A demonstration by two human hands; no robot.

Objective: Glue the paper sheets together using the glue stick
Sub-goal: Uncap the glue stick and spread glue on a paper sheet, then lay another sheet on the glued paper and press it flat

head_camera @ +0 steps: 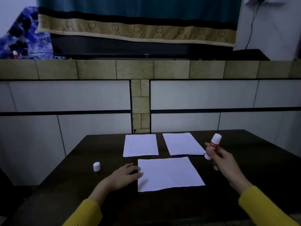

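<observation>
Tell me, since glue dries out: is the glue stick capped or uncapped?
Uncapped. The white cap stands alone on the table, apart from the glue stick gripped in the right hand.

Dim room: dark table (68,180) against white-tiled wall (65,95), teal curtain (138,7) above.

Left hand (125,176) lies flat, fingers spread loosely; right hand (223,162) is raised — fingers curled in a grip, wrist cocked up.
</observation>
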